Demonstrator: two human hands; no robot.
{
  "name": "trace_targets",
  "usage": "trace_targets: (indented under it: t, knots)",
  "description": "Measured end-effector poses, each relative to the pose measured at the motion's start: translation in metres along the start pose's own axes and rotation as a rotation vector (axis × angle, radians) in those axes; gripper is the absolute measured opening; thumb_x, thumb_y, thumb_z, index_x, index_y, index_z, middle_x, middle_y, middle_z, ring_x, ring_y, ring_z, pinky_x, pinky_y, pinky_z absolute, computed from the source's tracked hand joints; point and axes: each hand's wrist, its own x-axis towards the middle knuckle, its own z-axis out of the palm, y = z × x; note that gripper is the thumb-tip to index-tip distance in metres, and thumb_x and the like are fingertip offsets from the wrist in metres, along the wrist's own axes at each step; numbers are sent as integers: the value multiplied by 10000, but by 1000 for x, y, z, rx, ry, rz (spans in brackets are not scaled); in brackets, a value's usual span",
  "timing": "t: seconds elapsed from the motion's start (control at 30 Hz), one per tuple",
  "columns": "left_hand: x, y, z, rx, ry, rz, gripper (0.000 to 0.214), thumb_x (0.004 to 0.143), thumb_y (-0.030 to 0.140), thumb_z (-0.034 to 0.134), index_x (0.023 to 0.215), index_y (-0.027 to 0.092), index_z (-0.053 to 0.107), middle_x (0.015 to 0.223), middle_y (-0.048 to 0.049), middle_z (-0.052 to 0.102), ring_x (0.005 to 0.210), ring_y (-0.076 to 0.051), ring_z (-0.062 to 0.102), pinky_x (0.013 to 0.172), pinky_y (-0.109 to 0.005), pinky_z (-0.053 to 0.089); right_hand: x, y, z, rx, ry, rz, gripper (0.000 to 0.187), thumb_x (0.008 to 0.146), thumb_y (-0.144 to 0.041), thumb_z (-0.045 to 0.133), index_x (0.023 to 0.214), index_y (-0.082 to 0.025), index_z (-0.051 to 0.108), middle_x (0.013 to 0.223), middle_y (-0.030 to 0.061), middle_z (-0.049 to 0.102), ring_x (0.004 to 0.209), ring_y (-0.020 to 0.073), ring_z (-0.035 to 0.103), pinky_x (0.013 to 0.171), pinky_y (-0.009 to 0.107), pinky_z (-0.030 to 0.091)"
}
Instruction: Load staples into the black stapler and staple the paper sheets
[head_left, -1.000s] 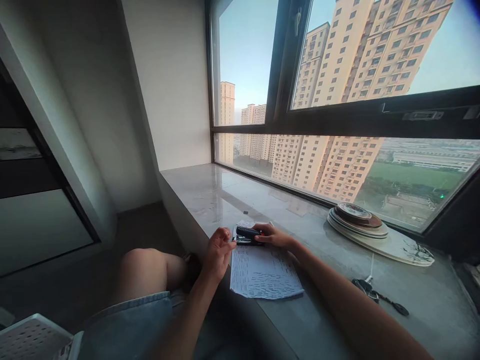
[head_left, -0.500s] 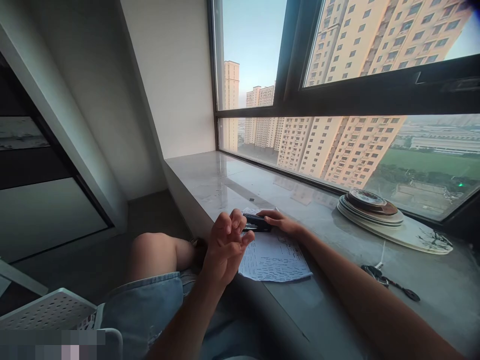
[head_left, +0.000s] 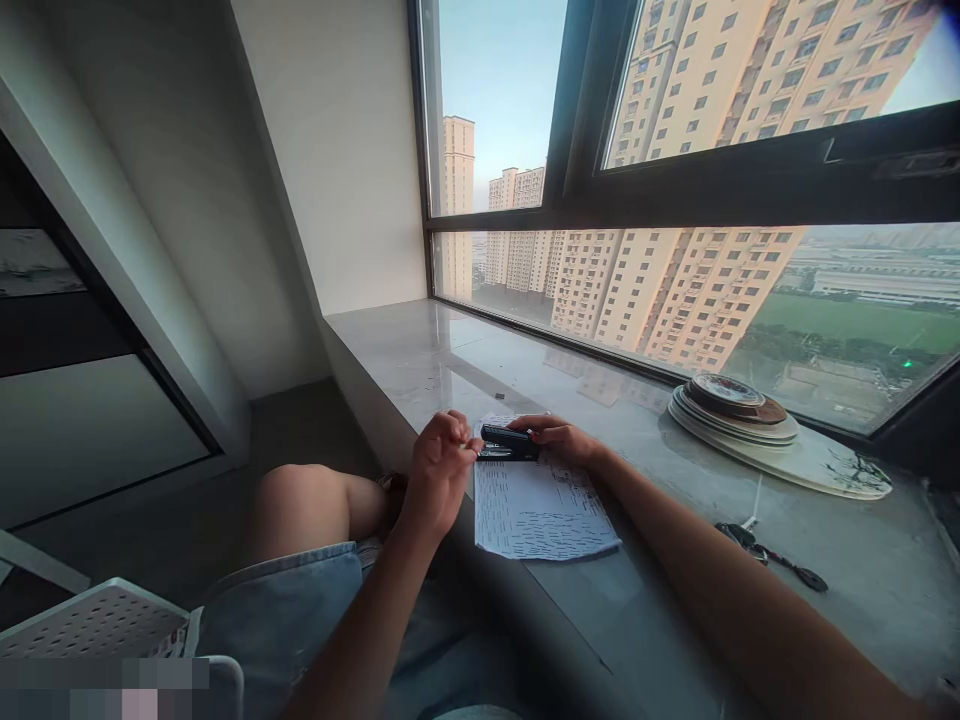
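A black stapler [head_left: 501,441] lies on sheets of paper [head_left: 536,515] covered in written lines, on the grey stone windowsill. My right hand [head_left: 561,440] is wrapped over the stapler's right end. At its left end is my left hand [head_left: 441,465], raised over the sill's edge with fingers curled and the thumb and fingertips pinched together. Something small and pale may be between them, but I cannot make it out. The fingertips sit close to the stapler; whether they touch it is unclear.
Stacked round plates or boards [head_left: 739,425] stand by the window at the right. Keys with a dark fob [head_left: 765,553] lie nearer on the sill. A small dark bit [head_left: 499,396] lies beyond the paper. At lower left is a white perforated basket [head_left: 112,620].
My left hand has closed from loosely spread, curled fingers into a pinch beside the stapler's left end. My right hand keeps its hold on the stapler. The view has shifted slightly.
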Motion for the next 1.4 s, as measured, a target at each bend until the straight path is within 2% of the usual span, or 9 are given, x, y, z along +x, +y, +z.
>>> trace_targets:
  t: [0.17,0.3,0.47,0.7,0.87,0.93,1.03,1.17,1.4]
  knots:
    - [24,-41,-58,123,293,1,274,712,148,673,972,225,638,1038,-22,618,1036,-160,576,927,-286,429,3,4,0,61,26,25,523,682,-236,553,1179,-139,684,1233,99,673,1159,310,583,1024,429,410]
    - [27,-53,-77,95,309,-78,255,835,296,630,1076,212,648,1270,-78,629,1277,-214,526,1098,-363,354,5,2,1,90,15,39,563,655,-206,535,1193,-122,680,1197,106,684,1110,297,607,996,411,427]
    - [26,-62,-76,79,339,-301,321,926,441,555,1102,192,655,1348,-118,605,1338,-235,488,1161,-405,308,7,-4,3,34,-7,26,591,679,-209,509,1245,-135,663,1210,94,681,1119,286,603,1001,412,425]
    - [27,-68,-81,40,399,-323,294,976,399,508,1060,164,662,1313,-123,622,1307,-212,519,1131,-356,360,7,-12,10,-286,-70,-33,516,809,-334,629,1303,-189,618,1238,71,658,1080,263,605,935,380,462]
    - [30,-61,-82,-60,442,-379,264,984,326,489,1053,129,651,1252,-150,651,1189,-213,609,1022,-319,462,10,-11,25,-694,44,-125,351,793,-466,735,981,-169,725,895,41,691,773,205,612,709,303,485]
    - [30,-57,-81,-120,455,-395,265,981,312,482,1042,113,645,1228,-171,659,1143,-226,638,967,-323,504,11,-11,32,-733,85,-190,306,816,-444,727,962,-175,726,867,40,694,742,196,616,693,300,494]
    - [29,-53,-79,-258,445,-386,279,981,299,465,1073,97,636,1238,-190,651,1120,-245,657,942,-352,538,12,-12,45,-753,188,-357,300,871,-352,690,1141,-222,694,1034,61,718,888,224,653,795,342,530]
    - [28,-51,-81,-411,433,-295,268,964,240,471,1112,73,620,1259,-212,636,1124,-260,661,967,-387,547,14,-9,60,-1043,329,-627,399,920,-138,561,1292,-268,625,1281,76,662,1147,254,583,960,439,494]
    - [28,-53,-85,-500,512,-321,254,950,202,455,1087,57,612,1124,-226,675,1012,-263,701,858,-397,601,8,-8,68,-1517,223,-819,576,904,9,475,1408,-262,536,1402,52,591,1218,258,543,956,436,462]
